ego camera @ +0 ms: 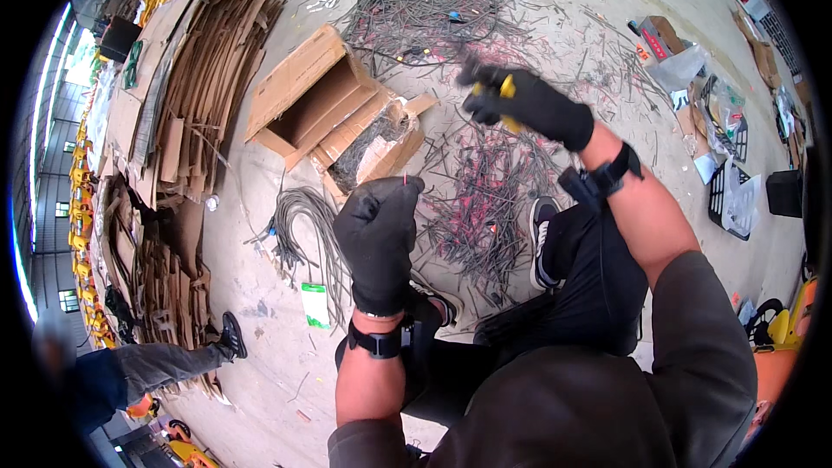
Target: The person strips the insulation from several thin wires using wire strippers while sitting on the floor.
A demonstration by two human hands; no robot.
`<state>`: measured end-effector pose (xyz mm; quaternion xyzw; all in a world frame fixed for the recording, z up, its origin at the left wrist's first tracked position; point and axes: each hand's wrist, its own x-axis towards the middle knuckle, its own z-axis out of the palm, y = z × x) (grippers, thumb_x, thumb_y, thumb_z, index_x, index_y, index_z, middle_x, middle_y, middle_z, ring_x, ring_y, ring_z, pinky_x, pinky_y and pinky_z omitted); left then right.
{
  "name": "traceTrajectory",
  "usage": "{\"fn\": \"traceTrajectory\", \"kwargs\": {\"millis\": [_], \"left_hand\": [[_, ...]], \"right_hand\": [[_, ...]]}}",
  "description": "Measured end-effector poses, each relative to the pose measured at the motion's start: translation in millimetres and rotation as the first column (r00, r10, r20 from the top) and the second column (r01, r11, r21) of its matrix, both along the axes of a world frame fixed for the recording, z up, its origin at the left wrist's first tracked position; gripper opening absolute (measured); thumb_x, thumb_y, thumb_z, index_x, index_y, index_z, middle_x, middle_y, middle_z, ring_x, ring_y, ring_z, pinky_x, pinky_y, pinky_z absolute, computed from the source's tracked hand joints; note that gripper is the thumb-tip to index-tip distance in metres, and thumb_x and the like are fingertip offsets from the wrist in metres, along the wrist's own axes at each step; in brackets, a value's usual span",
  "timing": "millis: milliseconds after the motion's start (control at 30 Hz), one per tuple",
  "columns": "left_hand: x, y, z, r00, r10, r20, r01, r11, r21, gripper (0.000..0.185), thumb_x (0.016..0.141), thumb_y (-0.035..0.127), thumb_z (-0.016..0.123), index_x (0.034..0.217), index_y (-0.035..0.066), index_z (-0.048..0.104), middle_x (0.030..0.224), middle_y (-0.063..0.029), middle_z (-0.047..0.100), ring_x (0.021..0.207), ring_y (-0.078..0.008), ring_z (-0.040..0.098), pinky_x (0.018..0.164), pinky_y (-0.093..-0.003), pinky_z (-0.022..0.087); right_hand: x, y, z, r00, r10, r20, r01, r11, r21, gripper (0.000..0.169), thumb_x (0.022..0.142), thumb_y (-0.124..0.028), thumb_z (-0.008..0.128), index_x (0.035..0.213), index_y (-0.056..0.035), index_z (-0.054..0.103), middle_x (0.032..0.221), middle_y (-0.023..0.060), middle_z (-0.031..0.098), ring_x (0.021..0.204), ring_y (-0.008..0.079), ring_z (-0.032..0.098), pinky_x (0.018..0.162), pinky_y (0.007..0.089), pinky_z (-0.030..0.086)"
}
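Observation:
My left hand point(378, 234), in a black glove, is raised with thumb and forefinger pinched on a thin red wire point(405, 179). Only a short end of the wire shows above the fingertips. My right hand point(539, 104), gloved too, is closed around a plier-like hand tool with yellow handles point(507, 86). Its dark head is blurred, so its exact kind cannot be told. Below the hands, between my feet, lies a heap of cut black and red wire pieces point(484, 208). An open cardboard box point(370, 149) holding fine dark strands stands beyond my left hand.
A larger empty-looking carton point(299, 97) lies beside that box. Bundled grey cables point(299, 208) and a green-white packet point(315, 305) are on the floor at left. More cable scraps point(429, 13) spread ahead. Flattened cardboard point(201, 78) is stacked at left, near another person's leg point(175, 367). Black crates point(728, 198) stand right.

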<state>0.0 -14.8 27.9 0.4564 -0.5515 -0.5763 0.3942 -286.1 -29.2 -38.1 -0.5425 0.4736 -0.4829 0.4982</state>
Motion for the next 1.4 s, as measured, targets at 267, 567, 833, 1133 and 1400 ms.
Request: {"fn": "traceTrajectory", "kwargs": {"millis": [267, 567, 833, 1133, 1400], "left_hand": [[-2.2, -5.1, -4.1, 0.994, 0.052, -0.099, -0.053, 0.999, -0.008, 0.017, 0.091, 0.011, 0.067, 0.101, -0.004, 0.070, 0.066, -0.0001, 0.058, 0.050, -0.0074, 0.049, 0.047, -0.0217, 0.036], [-3.1, 1.8, -10.3, 0.986, -0.070, 0.149, 0.096, 0.979, -0.177, 0.012, 0.090, 0.001, 0.067, 0.101, -0.002, 0.071, 0.079, -0.0013, 0.067, 0.070, -0.0049, 0.057, 0.063, -0.0214, 0.046], [-8.9, 5.0, -15.5, 0.982, -0.093, 0.166, 0.126, 0.971, -0.203, 0.010, 0.091, 0.008, 0.069, 0.095, -0.001, 0.071, 0.069, 0.0017, 0.060, 0.055, -0.0038, 0.050, 0.050, -0.0200, 0.038], [-5.7, -6.0, -4.5, 0.998, 0.053, -0.021, -0.049, 0.984, 0.169, 0.017, 0.092, 0.013, 0.068, 0.094, -0.003, 0.070, 0.070, -0.0019, 0.062, 0.052, -0.0056, 0.050, 0.049, -0.0205, 0.037], [4.2, -17.0, -12.1, 0.993, 0.100, -0.064, -0.091, 0.987, 0.135, 0.016, 0.092, 0.015, 0.066, 0.095, 0.000, 0.070, 0.065, -0.0004, 0.058, 0.046, -0.0067, 0.047, 0.043, -0.0205, 0.034]], "right_hand": [[70.1, 8.6, 18.3, 0.966, 0.220, 0.137, -0.237, 0.964, 0.118, 0.043, 0.098, -0.024, 0.063, 0.132, 0.0003, 0.056, 0.097, 0.0086, 0.068, 0.085, 0.0111, 0.064, 0.075, 0.0281, 0.054], [77.6, 15.9, 46.7, 0.950, 0.116, 0.289, -0.145, 0.986, 0.081, 0.040, 0.089, -0.017, 0.070, 0.123, 0.0009, 0.060, 0.087, 0.0049, 0.066, 0.071, 0.0106, 0.062, 0.064, 0.0264, 0.051], [62.8, 10.4, 44.7, 0.964, 0.063, 0.258, -0.063, 0.998, -0.009, 0.045, 0.086, -0.019, 0.068, 0.126, -0.0011, 0.060, 0.086, 0.0018, 0.063, 0.077, 0.0091, 0.060, 0.073, 0.0263, 0.050], [47.0, 3.0, 18.6, 0.990, -0.015, -0.138, 0.010, 0.999, -0.038, 0.044, 0.097, -0.019, 0.062, 0.138, -0.0034, 0.054, 0.102, 0.0048, 0.068, 0.088, 0.0121, 0.062, 0.079, 0.0295, 0.052], [62.8, 13.2, -4.0, 0.739, -0.068, -0.670, -0.246, 0.899, -0.363, 0.057, 0.087, -0.017, 0.069, 0.141, -0.0077, 0.051, 0.113, 0.0209, 0.067, 0.101, 0.0371, 0.065, 0.087, 0.0461, 0.051]]}}
